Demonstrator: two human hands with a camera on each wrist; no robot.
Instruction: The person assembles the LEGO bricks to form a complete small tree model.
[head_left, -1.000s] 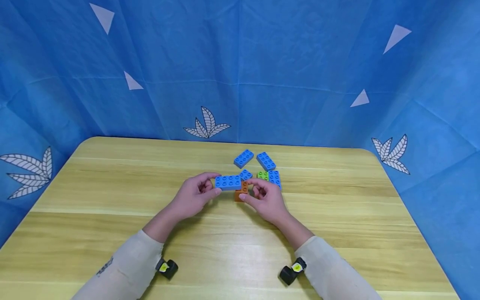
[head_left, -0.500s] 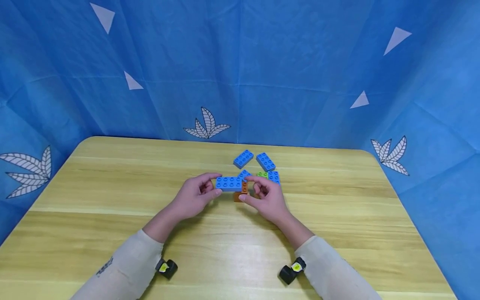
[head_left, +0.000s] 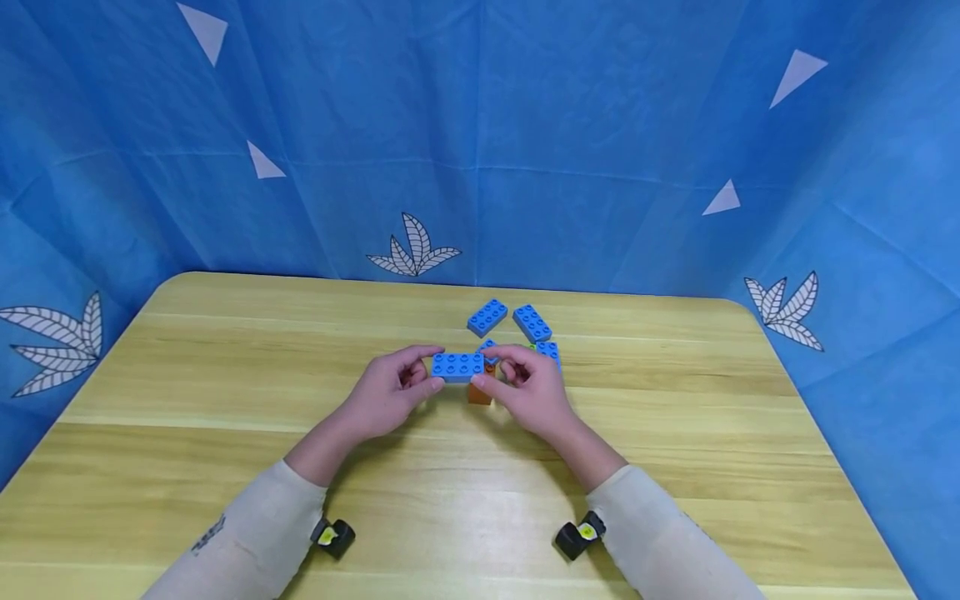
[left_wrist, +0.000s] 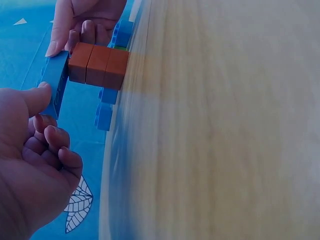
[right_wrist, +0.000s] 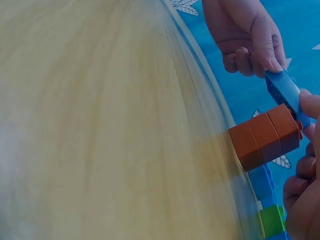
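Note:
A long blue toy building brick (head_left: 457,367) lies crosswise at the top of a stack of brown bricks (head_left: 480,395), its left part jutting out past the stack. The left hand (head_left: 387,395) pinches its left end between thumb and forefinger. At the opposite end, the thumb and forefinger of the right hand (head_left: 531,393) hold the brick from front and back. Three brown bricks (left_wrist: 97,66) make up the upright stack in the left wrist view. Hollow underside shows on the overhanging part of the blue brick (right_wrist: 283,90) in the right wrist view.
Behind the stack lie a small blue brick (head_left: 489,347) and two longer blue bricks, one to the left (head_left: 487,317), one to the right (head_left: 532,322). Another blue brick (head_left: 549,351) and a green brick (right_wrist: 272,220) sit beside the right hand. A blue curtain (head_left: 480,142) hangs behind the wooden table (head_left: 225,350).
The right hand has shifted slightly left, from the brown stack's right side onto the right end of the blue brick. The left hand and its grip stay nearly the same.

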